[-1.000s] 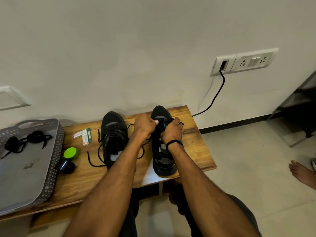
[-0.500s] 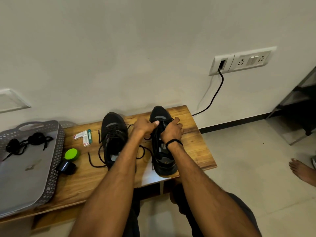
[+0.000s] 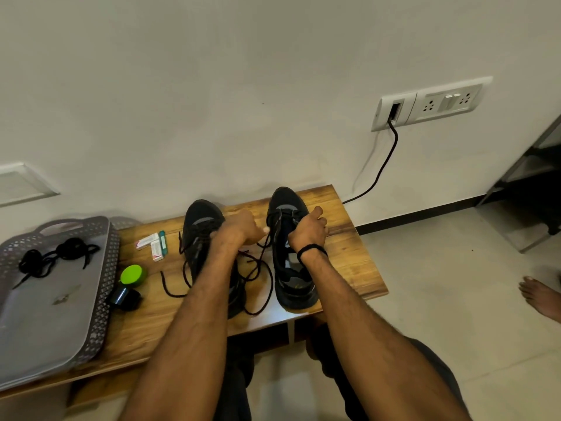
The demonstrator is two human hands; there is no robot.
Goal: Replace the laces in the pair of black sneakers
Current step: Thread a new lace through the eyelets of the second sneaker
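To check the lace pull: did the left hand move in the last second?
Yes. The left hand moved slightly left, away from the right sneaker.

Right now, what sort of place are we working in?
Probably a room in a home, not a workshop: a low wooden bench against a plain wall with a household switch-and-socket plate, a tiled floor, and someone's bare foot on it.

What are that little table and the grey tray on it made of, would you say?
Table: wood-look top, warm brown with dark grain streaks and a soft sheen near the front edge. I cannot tell whether it is solid wood or laminate. Grey tray: probably moulded plastic, judging by its perforated lattice walls, built-in handle and smooth, faintly glossy floor.
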